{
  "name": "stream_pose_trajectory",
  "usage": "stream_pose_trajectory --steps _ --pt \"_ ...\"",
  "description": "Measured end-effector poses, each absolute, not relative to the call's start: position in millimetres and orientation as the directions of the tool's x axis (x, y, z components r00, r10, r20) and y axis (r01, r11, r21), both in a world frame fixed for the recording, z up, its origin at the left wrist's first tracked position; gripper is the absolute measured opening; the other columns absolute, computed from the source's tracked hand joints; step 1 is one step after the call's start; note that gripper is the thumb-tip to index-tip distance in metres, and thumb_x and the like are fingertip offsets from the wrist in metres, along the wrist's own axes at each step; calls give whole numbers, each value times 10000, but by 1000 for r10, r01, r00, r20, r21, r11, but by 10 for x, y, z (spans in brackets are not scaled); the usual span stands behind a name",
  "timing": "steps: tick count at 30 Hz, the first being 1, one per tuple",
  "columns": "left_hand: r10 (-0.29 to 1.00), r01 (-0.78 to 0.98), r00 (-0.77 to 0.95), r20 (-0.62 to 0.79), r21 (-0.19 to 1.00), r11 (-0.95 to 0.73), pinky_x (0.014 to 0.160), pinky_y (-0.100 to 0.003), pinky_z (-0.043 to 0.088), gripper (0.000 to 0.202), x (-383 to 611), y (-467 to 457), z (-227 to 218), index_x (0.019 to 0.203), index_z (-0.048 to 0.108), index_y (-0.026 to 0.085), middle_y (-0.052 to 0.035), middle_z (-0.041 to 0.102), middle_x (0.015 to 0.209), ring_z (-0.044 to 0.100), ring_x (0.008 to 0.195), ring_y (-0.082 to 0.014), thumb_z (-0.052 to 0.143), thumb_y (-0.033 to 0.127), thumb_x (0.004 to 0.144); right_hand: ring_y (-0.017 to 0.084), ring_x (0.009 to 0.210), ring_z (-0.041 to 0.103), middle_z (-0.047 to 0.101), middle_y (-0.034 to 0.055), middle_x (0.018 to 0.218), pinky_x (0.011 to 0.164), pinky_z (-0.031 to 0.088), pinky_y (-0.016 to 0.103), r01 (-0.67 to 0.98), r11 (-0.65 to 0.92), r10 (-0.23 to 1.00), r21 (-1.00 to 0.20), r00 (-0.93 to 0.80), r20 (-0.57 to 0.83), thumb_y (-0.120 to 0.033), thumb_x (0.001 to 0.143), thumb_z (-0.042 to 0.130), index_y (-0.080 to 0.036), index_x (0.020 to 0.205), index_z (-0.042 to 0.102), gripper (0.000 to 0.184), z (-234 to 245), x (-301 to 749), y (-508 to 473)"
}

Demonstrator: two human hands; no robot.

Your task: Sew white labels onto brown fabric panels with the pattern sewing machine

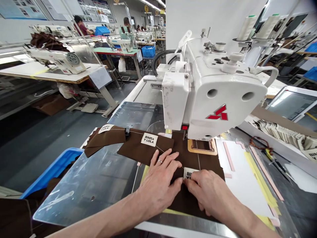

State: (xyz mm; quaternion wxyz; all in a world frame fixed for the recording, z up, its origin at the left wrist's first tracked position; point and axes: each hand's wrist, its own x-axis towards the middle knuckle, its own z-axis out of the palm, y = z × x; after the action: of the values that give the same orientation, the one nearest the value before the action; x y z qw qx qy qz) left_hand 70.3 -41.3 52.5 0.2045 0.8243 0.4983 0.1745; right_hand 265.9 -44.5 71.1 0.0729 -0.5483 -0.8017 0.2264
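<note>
My left hand (160, 180) lies on a dark brown fabric piece (183, 200) with its fingers spread, its thumb by the left edge of a white label (188, 172). That label reads partly "BIN"; the rest is hidden under my right hand (210, 190), whose thumb and curled fingers pinch its lower right part. Left of the needle area, another brown piece (132, 150) bears a "BIMBA Y LOLA" label (149, 139). A white thread links it to further labelled brown pieces (109, 140). Above the fabric stands a white sewing machine head (223, 89), near an orange-edged clamp frame (213, 150).
A blue bin (59, 170) with brown fabric stands at lower left. Thread snips (274, 160) and a row of stacked labels (279, 132) lie at right, below a screen (288, 102). Thread cones (247, 28) stand behind. People sit at machines further back.
</note>
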Motion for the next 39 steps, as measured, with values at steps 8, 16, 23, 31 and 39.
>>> stream_pose_trajectory --steps 8,16,23,31,39 --pt "904 788 426 43 472 -394 1261 -576 141 303 706 -420 543 1143 564 267 -19 510 1495 306 1490 -250 608 138 872 106 338 527 576 -14 464 417 351 204 789 -71 823 -611 -300 -482 -221 976 397 -215 597 476 387 805 2677 -420" --pt "904 797 424 59 451 -403 1267 -554 111 327 703 -431 481 1158 545 292 15 479 1522 276 1504 -223 608 154 868 111 355 552 594 -4 476 429 345 208 802 -91 806 -590 -289 -517 -195 941 409 -214 583 446 360 821 2660 -401" --pt "892 769 448 55 485 -416 1264 -569 103 338 737 -438 488 1160 537 284 11 474 1526 254 1513 -219 557 107 873 204 618 672 647 51 599 575 373 274 899 82 849 -429 -289 -442 -175 927 462 -206 613 533 324 855 2610 -402" --pt "890 772 453 54 475 -421 1257 -585 146 364 700 -426 483 1211 550 298 9 459 1543 263 1512 -225 583 135 888 109 399 587 627 8 514 482 390 213 819 -5 820 -574 -325 -471 -173 944 404 -205 585 494 372 853 2690 -413" --pt "894 782 448 25 474 -405 1255 -609 159 334 711 -431 554 1208 562 295 2 465 1540 286 1505 -259 573 166 900 118 320 571 582 -11 431 420 453 182 711 -184 754 -678 -340 -561 -192 912 391 -214 552 464 368 805 2747 -414"
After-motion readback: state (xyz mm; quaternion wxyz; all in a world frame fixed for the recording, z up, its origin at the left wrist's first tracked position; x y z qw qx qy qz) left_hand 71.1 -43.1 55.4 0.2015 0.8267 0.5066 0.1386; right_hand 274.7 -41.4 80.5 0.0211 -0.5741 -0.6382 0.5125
